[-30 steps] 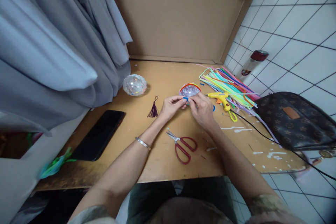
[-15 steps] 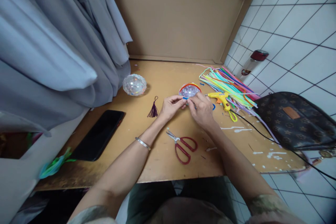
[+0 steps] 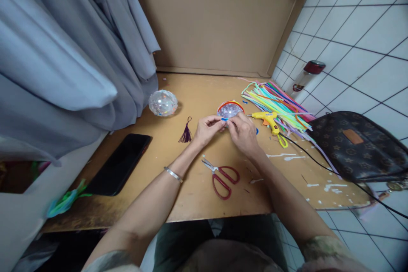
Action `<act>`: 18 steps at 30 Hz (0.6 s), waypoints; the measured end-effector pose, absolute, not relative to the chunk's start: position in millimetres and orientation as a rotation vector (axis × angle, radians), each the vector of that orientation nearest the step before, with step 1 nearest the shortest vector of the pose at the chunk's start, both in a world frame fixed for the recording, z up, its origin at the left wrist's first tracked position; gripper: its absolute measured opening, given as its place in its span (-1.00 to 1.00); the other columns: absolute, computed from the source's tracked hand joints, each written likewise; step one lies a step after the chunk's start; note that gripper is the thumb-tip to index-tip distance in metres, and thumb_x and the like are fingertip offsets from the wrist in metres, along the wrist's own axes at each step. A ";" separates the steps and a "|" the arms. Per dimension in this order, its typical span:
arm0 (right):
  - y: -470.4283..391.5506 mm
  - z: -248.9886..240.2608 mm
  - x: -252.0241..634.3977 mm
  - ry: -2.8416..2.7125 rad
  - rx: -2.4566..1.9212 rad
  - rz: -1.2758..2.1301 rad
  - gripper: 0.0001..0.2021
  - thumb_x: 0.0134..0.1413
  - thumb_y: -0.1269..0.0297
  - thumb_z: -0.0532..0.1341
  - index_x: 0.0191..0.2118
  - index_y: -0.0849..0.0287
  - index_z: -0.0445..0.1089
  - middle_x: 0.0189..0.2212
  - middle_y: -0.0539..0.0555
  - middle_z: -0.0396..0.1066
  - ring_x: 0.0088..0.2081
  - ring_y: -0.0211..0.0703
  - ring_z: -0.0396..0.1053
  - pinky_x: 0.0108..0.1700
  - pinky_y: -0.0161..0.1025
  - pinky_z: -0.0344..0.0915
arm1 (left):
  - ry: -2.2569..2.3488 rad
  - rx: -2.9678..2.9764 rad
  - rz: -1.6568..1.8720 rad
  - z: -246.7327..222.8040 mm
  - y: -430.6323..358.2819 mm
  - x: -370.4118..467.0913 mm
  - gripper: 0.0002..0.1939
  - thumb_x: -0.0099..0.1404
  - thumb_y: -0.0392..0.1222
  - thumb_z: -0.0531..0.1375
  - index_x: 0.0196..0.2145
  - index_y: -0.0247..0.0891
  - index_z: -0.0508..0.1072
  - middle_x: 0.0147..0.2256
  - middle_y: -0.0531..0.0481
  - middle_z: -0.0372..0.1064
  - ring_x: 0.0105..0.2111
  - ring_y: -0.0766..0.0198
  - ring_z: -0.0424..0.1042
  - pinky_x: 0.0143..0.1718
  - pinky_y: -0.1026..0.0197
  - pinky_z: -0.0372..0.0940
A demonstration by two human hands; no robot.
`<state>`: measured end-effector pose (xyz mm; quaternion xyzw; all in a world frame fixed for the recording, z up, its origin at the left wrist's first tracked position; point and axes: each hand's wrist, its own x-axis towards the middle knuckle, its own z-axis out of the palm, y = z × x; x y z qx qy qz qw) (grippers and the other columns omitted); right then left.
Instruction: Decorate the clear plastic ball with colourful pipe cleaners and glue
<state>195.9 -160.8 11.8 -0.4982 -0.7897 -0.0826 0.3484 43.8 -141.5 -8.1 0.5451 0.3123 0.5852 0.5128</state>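
A blue pipe cleaner [image 3: 225, 119] is pinched between the fingertips of my left hand [image 3: 209, 128] and my right hand [image 3: 241, 131], which nearly meet. One blue end shows past the right hand's outer side; the middle is hidden by the fingers. Just behind the hands sits a clear round dome [image 3: 230, 110] with a red and yellow rim, its near part covered. A dark purple tassel [image 3: 185, 132] lies left of my left hand. Red-handled scissors [image 3: 222, 177] lie in front of both hands, blades slightly apart. To the right is a yellow glue gun [image 3: 268, 120].
Many coloured pipe cleaners [image 3: 277, 102] are piled at the back right, near a brown handbag [image 3: 360, 146] and a red-capped bottle [image 3: 307, 77]. A clear speckled ball [image 3: 163, 103] and a black phone [image 3: 119, 164] lie left. The glue gun's black cord [image 3: 318, 165] crosses the right side.
The blue end beyond my right hand has shifted slightly left and shows less of its curve. Both hands keep almost the same place and pinch.
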 end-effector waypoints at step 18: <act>-157.8 13.0 201.7 -1.969 -1.271 -0.195 -0.73 0.28 0.29 0.06 0.01 0.17 0.38 -0.11 0.24 0.49 -0.05 0.08 0.37 -0.01 -0.02 0.17 | 0.734 0.876 1.615 -10.0 -115.7 27.5 -0.64 0.01 0.02 0.44 -0.52 -0.30 0.43 -0.62 0.09 0.38 -0.64 0.49 0.27 -0.59 0.40 0.17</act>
